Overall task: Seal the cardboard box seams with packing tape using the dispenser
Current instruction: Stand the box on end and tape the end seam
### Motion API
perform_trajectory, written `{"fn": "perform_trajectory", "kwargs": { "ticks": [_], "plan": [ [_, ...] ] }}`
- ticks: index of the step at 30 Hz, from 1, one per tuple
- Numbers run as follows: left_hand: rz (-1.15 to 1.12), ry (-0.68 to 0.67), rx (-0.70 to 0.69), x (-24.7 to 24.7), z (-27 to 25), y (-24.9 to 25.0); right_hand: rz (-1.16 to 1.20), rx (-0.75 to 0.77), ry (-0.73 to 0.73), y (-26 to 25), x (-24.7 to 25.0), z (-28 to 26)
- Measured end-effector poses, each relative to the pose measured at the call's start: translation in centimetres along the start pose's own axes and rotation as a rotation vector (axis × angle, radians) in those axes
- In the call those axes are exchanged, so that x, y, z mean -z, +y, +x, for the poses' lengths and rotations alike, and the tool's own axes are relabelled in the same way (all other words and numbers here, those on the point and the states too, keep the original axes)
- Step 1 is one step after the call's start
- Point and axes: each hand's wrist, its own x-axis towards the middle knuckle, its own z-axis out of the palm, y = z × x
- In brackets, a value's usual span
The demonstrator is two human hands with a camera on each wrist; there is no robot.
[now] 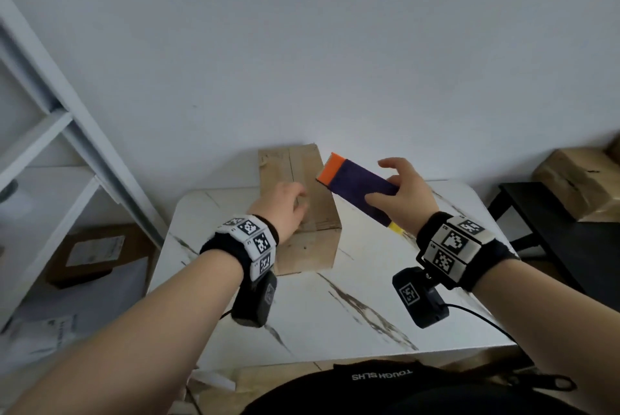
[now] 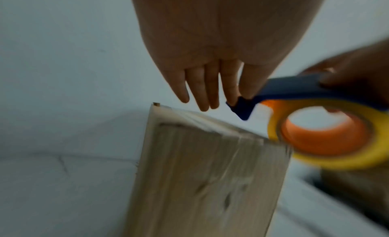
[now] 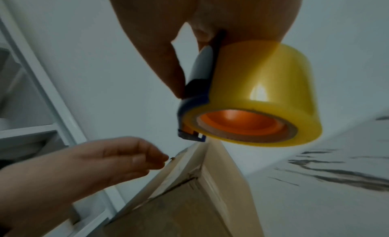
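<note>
One cardboard box (image 1: 303,213), one dispenser (image 1: 360,187), two hands (image 1: 285,210) (image 1: 406,195)

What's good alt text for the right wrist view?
The right hand grips a blue tape dispenser loaded with a yellow tape roll on an orange core, held just above the cardboard box. The left hand, fingers loosely extended, reaches toward the box's top edge.
</note>
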Motion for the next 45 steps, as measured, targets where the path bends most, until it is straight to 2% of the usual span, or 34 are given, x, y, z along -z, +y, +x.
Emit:
{"fn": "perform_trajectory", "kwargs": {
  "ticks": [2,5,9,11,19,25,33,39,45],
  "plan": [
    [-0.137,0.079,0.089,1.0,0.4,1.1,0.04,0.034,0.048,-0.2,1.0,0.3],
    [-0.415,0.099,0.215,2.3,1.0,2.7,0.089,0.096,0.08,-0.9,2.5,0.8],
    [-1.038,-0.045,0.476,3.4,0.9,4.4,0.115,0.146,0.036,-1.2,3.3,1.2],
    [-1.132,-0.086,0.521,3.3,0.4,4.4,0.117,0.156,0.016,-1.1,3.5,1.2],
    [-1.088,-0.034,0.463,3.1,-2.0,3.6,0.112,0.199,-0.034,-1.4,2.6,0.5],
    [-0.965,0.012,0.459,2.6,-3.1,1.9,-0.075,0.213,-0.141,-1.6,1.3,-0.6],
    [-0.905,0.069,0.422,2.9,-2.9,1.1,-0.163,0.215,-0.15,-1.4,1.3,-0.2],
    [-1.014,0.182,0.562,3.5,-5.3,-4.6,-0.274,0.156,-0.138,0.7,2.9,0.8],
    [-0.903,0.195,0.557,2.3,-6.0,-5.5,-0.319,0.143,-0.136,1.3,1.9,0.9]
  ]
}}
